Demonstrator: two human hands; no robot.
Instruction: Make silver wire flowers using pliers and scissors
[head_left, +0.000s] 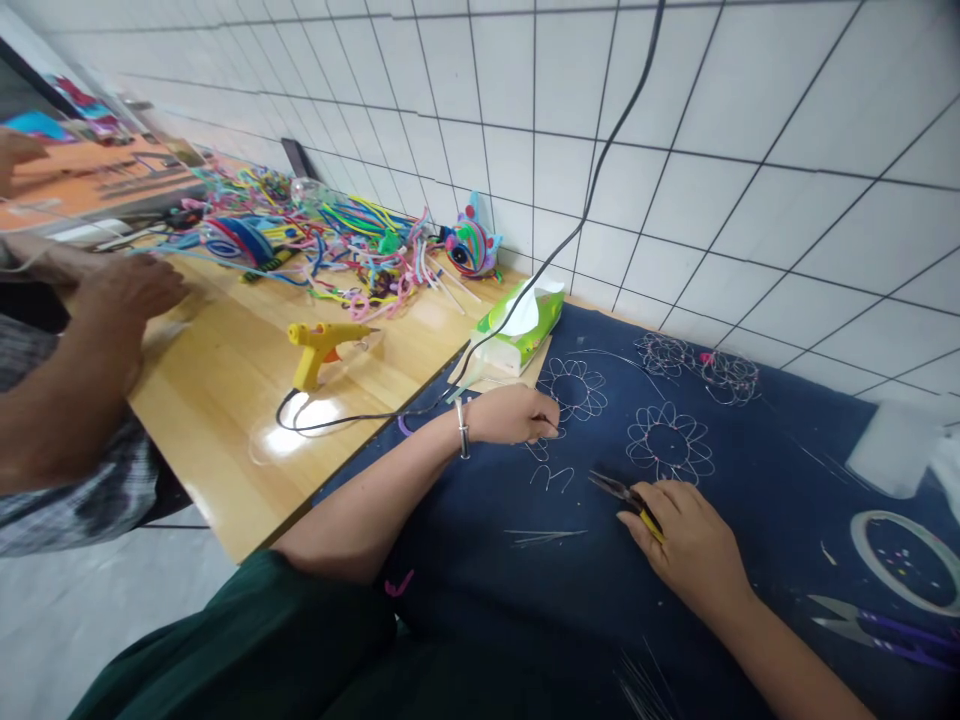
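My left hand [514,413] is closed in a pinch over the dark blue cloth, with thin looped wire [537,450] showing at its fingertips. Most of that wire is hidden under the hand. Just beyond lies a wire flower [577,390], and a second wire flower [670,441] rests further right. In my right hand [686,535] is a pair of pliers [616,488] with yellow handles, jaws pointing left. A short zigzag of bent wire [553,478] lies between both hands. Several straight wires [546,537] are nearer to me.
A yellow glue gun [319,352] stands on the wooden table, its cord crossing toward a tissue pack [519,325]. Colourful pipe cleaners [375,250] pile up behind. At right are scissors [877,630] and a tape roll [904,560]. A co-worker's arm [82,370] reaches in at left.
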